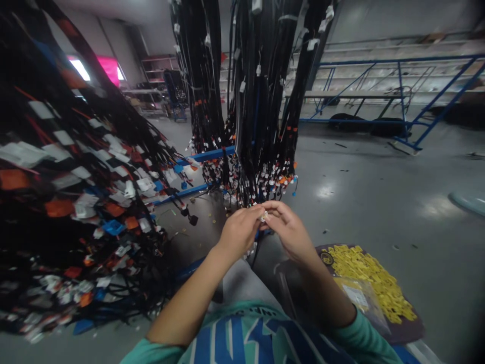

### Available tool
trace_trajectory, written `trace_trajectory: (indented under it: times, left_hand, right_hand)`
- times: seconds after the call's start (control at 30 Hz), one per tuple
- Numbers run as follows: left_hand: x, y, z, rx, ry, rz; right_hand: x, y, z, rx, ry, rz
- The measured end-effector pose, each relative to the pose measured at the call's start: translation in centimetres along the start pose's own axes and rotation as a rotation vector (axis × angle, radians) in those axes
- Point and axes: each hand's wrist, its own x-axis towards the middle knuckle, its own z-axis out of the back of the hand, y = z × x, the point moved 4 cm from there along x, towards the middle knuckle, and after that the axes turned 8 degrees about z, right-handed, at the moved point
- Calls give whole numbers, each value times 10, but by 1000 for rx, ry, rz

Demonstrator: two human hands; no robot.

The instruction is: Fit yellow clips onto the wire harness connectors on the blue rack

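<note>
My left hand (241,228) and my right hand (287,230) meet at the middle of the view, fingertips together. Between them is a small white connector (264,216), pinched from both sides; its finer detail is too small to make out. Right behind the hands hang thick bundles of black cables (250,101), their lower ends crowded with white, orange and blue connectors. A dark wire runs down just below my fingers. To the right of my right forearm lies a heap of small yellow plastic pieces (367,278) on a round dark seat.
More black wire harnesses (113,167) with many coloured connectors fill the left side, close by. A blue metal rail (212,154) crosses behind the hanging bundles. A clear plastic bag (358,296) lies against the yellow pieces. Blue-framed racking (401,96) stands at the back right.
</note>
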Motion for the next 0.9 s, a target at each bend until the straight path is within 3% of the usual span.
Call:
trace_trajectory:
  times: [0.17,0.43,0.63,0.77,0.9]
  left_hand:
    - [1,-7,-1,77,-37,-46]
    - [0,-10,-3,75,-35,-86]
    - [-1,-13,-3,119,1,-134]
    - [-2,-9,-7,139,86,-129]
    - [-2,-1,-15,138,266,-8]
  right_hand:
    - [0,4,7,54,80,-60]
    - [5,-4,9,199,102,-160]
    - [5,-11,13,227,28,-167]
    - [6,-14,10,271,11,-191]
    - [11,-22,8,310,-18,-202]
